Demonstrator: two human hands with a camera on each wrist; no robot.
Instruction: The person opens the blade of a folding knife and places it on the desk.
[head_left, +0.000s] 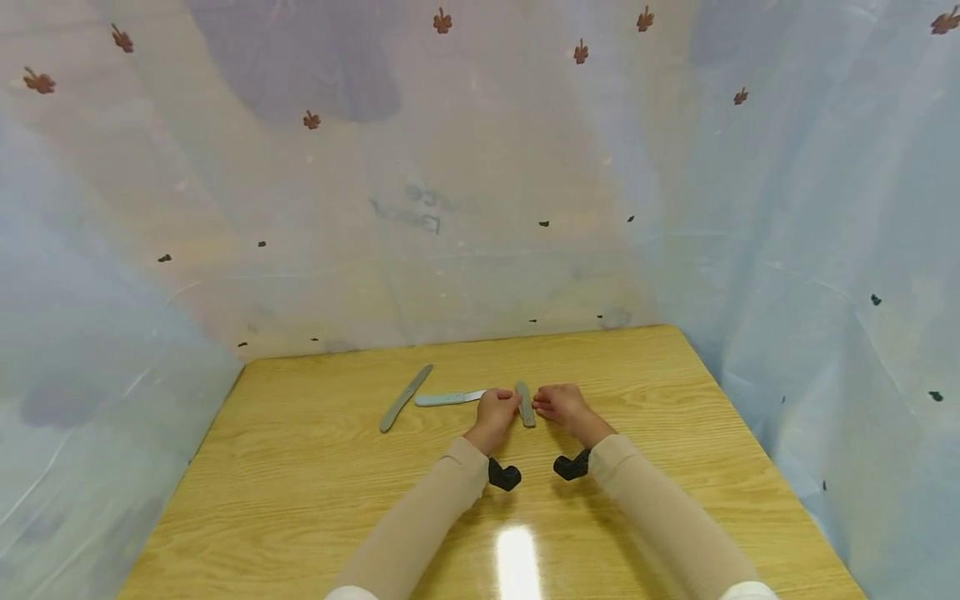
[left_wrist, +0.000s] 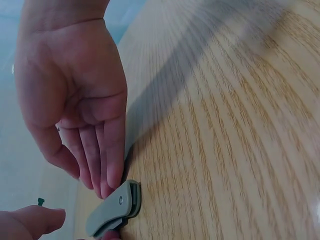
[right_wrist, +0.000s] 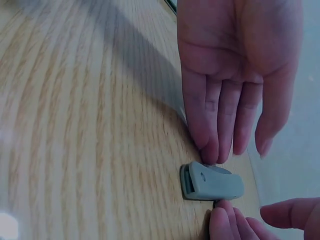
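A grey-green folding knife [head_left: 526, 405] stands on its edge between the two hands, its pivot end toward the person. A strip of blade shows along its left side. The left hand [head_left: 497, 414] has straight fingers whose tips meet the knife's blade side; its thumb stays apart, as the right wrist view shows. From the other side, the right hand [head_left: 566, 410] brings its straight fingertips up to the handle, thumb also apart. Left of the hands lies a pale blue-green knife [head_left: 441, 400], blade out, its tip end hidden by the left hand. Farther left lies another unfolded grey-green knife [head_left: 405, 400].
The wooden table [head_left: 337, 500] reaches back to a pale plastic sheet [head_left: 480, 275] hung behind and along the sides. Black wrist mounts [head_left: 505, 475] sit at the inner side of both wrists. A bright lamp reflection lies on the near tabletop.
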